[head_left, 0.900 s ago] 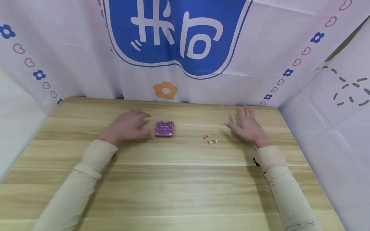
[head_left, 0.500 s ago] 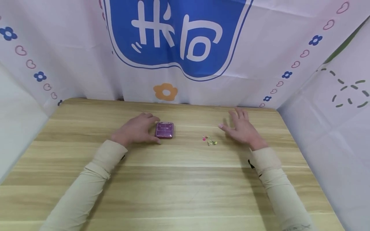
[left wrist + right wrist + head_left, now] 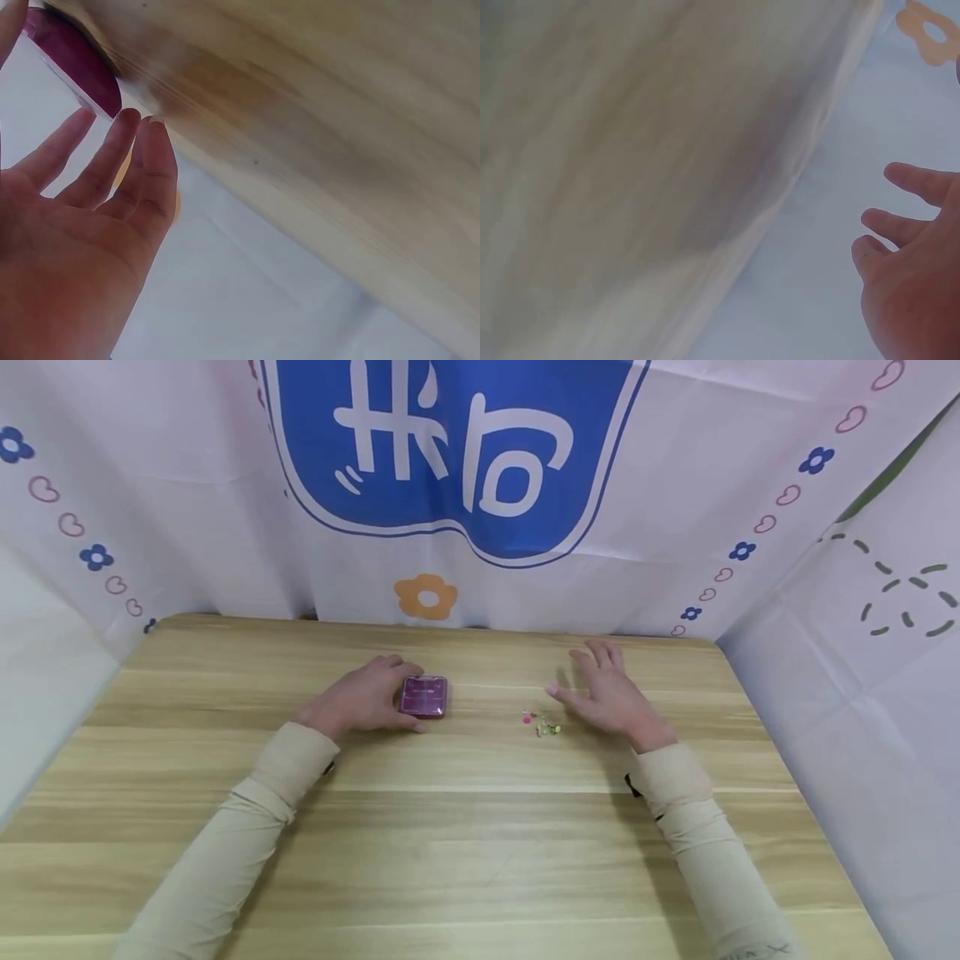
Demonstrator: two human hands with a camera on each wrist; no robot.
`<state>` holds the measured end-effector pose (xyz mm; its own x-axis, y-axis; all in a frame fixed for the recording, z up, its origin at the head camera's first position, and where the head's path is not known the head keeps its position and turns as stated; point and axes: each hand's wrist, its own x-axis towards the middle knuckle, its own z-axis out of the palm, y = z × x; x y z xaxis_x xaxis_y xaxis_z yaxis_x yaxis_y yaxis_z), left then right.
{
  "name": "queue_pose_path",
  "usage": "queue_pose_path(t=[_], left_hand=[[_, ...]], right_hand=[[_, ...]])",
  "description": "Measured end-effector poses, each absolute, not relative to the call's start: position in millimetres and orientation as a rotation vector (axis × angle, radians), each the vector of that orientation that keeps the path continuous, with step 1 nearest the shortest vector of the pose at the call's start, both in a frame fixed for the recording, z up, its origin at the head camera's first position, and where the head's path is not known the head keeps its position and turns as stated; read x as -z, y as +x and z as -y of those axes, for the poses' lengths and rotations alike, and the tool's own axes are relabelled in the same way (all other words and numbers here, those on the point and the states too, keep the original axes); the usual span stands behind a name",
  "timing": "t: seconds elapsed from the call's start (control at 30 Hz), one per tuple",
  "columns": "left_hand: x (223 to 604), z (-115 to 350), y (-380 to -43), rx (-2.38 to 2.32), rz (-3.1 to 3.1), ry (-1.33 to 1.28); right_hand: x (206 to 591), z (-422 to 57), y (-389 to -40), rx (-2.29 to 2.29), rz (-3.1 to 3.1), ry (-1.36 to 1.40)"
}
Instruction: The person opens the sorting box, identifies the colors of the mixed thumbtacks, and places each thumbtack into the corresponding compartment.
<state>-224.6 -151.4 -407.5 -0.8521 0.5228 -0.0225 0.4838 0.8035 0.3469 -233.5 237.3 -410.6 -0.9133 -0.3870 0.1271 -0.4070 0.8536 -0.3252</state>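
A small purple square case (image 3: 423,697) with a shiny lid lies on the wooden table. My left hand (image 3: 367,695) reaches round it from the left, thumb along the near side and fingers at the far side. In the left wrist view, the fingertips of the left hand (image 3: 90,202) meet the edge of the purple case (image 3: 75,60), while the thumb shows only partly. Several tiny colourful pieces (image 3: 542,724), too small to identify, lie right of the case. Just beyond them on the right, my right hand (image 3: 611,697) hovers with spread fingers and holds nothing.
The wooden table (image 3: 480,852) reaches a white curtain (image 3: 337,568) printed with a blue emblem and an orange flower (image 3: 426,597) at its back edge. White cloth (image 3: 847,677) also hangs along the right side.
My left hand has moved right, from beside the purple case to round it. My right hand has shifted left towards the tiny pieces. The case and pieces stay in place.
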Motion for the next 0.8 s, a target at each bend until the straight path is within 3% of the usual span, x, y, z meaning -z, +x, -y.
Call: queue_pose_path(t=[0.8], left_hand=[[408.2,134.7,-221.4,-0.613,-2.851,0.828]], right_hand=[[399.6,-182.3,-219.8,-0.523,2.843,0.864]])
